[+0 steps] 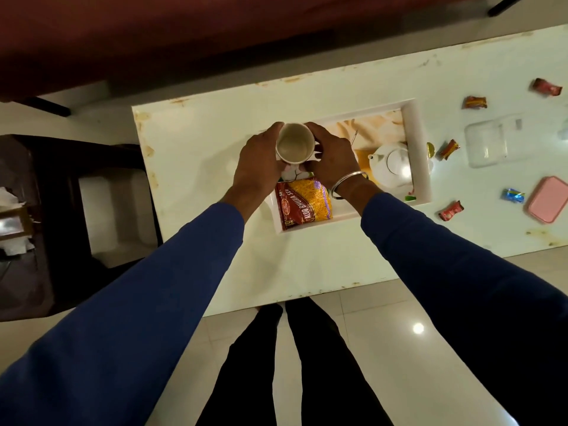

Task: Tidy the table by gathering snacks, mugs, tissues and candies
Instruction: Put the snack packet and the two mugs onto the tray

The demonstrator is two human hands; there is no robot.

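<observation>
Both hands hold one mug [295, 144] between them, over the left end of the white tray [418, 142] on the bench [199, 142]. The mug is white, its inside is pale beige and looks empty, and a flower pattern shows on its near side. The left hand [261, 162] curls its fingers round the left wall of the mug, and the right hand [333, 158] wraps the right wall, so each grip is clamped on the mug. A metal bangle [349, 184] sits on the right wrist.

In the tray, near the mug, lies a red and yellow snack packet [302, 202] with the words "ALOO BHUJIA SEV". A white teapot [390, 164] stands in the right part of the tray.

To the right of the tray, wrapped candies [475, 102] lie scattered on the bench, together with a clear plastic box [487, 142] and a pink lid [548, 199].
</observation>
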